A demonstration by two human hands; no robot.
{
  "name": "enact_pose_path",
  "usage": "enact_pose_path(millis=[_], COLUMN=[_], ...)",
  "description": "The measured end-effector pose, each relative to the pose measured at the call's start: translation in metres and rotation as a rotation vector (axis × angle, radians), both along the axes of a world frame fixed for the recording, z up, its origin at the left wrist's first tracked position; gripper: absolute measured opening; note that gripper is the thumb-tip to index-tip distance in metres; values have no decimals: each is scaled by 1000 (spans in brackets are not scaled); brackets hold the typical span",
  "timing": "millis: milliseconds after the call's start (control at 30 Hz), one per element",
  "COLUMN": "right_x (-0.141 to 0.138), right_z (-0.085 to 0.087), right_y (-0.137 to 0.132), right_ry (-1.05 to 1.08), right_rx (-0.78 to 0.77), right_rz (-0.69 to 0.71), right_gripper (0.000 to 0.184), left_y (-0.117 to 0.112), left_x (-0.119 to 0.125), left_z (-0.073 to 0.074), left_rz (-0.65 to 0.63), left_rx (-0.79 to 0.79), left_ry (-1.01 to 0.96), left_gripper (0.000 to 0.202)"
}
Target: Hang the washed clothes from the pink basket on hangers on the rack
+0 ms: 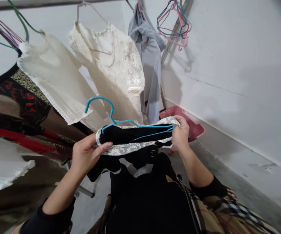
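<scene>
A black garment with a white lace edge (128, 149) is stretched sideways between my two hands. A blue hanger (130, 121) lies in the garment's opening, its hook standing up on the left and its right end close to my right fingers. My left hand (88, 149) pinches the left end of the lace edge, thumb in front. My right hand (181, 131) grips the other end, with its fingers curled over the lace by the hanger's tip. The lower part of the garment hangs in front of my black clothing, and the two are hard to tell apart.
Ahead, a metal rail (45, 4) carries a cream lace top (128, 61), a cream sleeveless top (50, 68) and a grey-blue garment (151, 55). Several pink and blue hangers (173, 24) hang at its right end. A pink basket (194, 125) sits by the white wall (240, 65).
</scene>
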State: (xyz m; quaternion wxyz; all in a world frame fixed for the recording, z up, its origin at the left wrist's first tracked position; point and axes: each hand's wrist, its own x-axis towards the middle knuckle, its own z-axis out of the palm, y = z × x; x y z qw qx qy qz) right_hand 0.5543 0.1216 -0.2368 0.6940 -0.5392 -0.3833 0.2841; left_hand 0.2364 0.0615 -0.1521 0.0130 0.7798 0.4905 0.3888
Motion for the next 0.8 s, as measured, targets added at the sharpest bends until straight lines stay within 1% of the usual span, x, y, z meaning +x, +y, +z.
enact_pose_path(millis=[100, 167, 300, 367, 400, 433, 467, 533, 567, 600, 633, 700, 733, 767, 800], right_x=[11, 19, 26, 23, 21, 19, 18, 19, 22, 27, 31, 40, 42, 42, 42], right_z=[8, 12, 19, 24, 27, 31, 35, 45, 50, 56, 60, 67, 69, 69, 69], right_y=[7, 13, 19, 14, 8, 2, -6, -20, -26, -29, -30, -28, -25, -22, -20], right_ry=[-246, -337, -361, -386, -420, -477, -554, -720, -780, -817, -840, -908, -974, -1054, -1123], right_rx=[26, -4, -34, -41, -45, -49, -52, -54, -41, -8, 50, 177, 219, 233, 224], right_rz=[-12, 10, 30, 31, 58, 133, 273, 676, 835, 896, 851, 616, 543, 545, 607], right_gripper=[23, 23, 24, 24, 24, 24, 24, 29, 32, 35, 36, 41, 46, 50, 50], left_y=[-13, -21, -26, -23, -21, -18, -15, -9, -7, -5, -4, -2, -1, 0, 0], left_x=[5, 9, 13, 13, 13, 13, 12, 10, 7, 5, 3, -2, -3, -5, -5], left_z=[-8, -19, -47, -57, -61, -64, -65, -65, -63, -61, -58, -51, -47, -44, -42], left_rz=[-184, -226, -129, -86, -65, -34, 6, 76, 93, 93, 77, 23, -6, -30, -46], left_rx=[-125, -157, -175, -206, -218, -222, -223, -220, -218, -219, -220, -230, -238, -245, -252], left_ry=[-19, -3, 74, 101, 98, 81, 53, -32, -84, -132, -171, -209, -216, -223, -233], left_gripper=[23, 21, 21, 21, 21, 22, 23, 25, 25, 26, 26, 24, 23, 23, 23])
